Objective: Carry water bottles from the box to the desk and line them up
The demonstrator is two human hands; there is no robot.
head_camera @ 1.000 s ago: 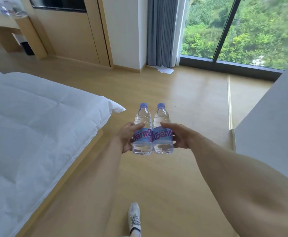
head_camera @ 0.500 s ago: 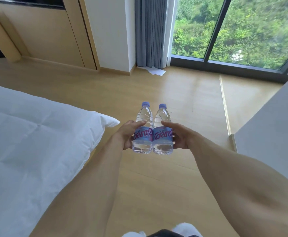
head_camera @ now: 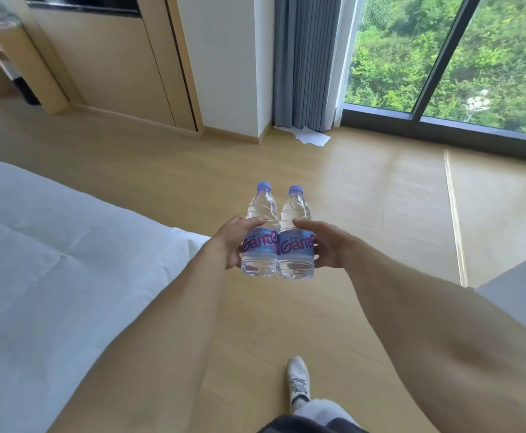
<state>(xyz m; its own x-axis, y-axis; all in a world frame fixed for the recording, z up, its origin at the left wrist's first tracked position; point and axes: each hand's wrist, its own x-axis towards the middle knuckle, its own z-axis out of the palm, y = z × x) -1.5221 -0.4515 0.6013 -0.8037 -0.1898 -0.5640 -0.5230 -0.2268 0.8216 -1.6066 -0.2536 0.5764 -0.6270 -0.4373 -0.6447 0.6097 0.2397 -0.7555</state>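
Your left hand (head_camera: 235, 242) grips the left bottle (head_camera: 261, 232) and your right hand (head_camera: 325, 243) grips the right bottle (head_camera: 296, 235), thumbs laid across the fronts just above the blue labels, fingers curled round behind. The two bottles stand upright, side by side and touching, held out in front of you above the wooden floor (head_camera: 364, 195). Both purple caps are on and the water looks full.

What has changed over the last second is the view rather than the hold — the room swung right, then back left, and the desk (head_camera: 8, 48) has come back into sight at the far upper left, past the corner of the bed (head_camera: 52, 260). Something clear sits on top of it, too blurred to name. Your shoe (head_camera: 298, 381) is planted forward again, as it was a second ago, so you seem to be mid-stride. The bottles have kept the same pairing and the same upright pose throughout.

For the task, that reads as the carrying leg, well under way but not near its end: the desk is still well apart from you, beyond the bed. The box is not in view. Setting down and lining up are not yet begun — keep the pair pressed together and level as you turn left round the bed.
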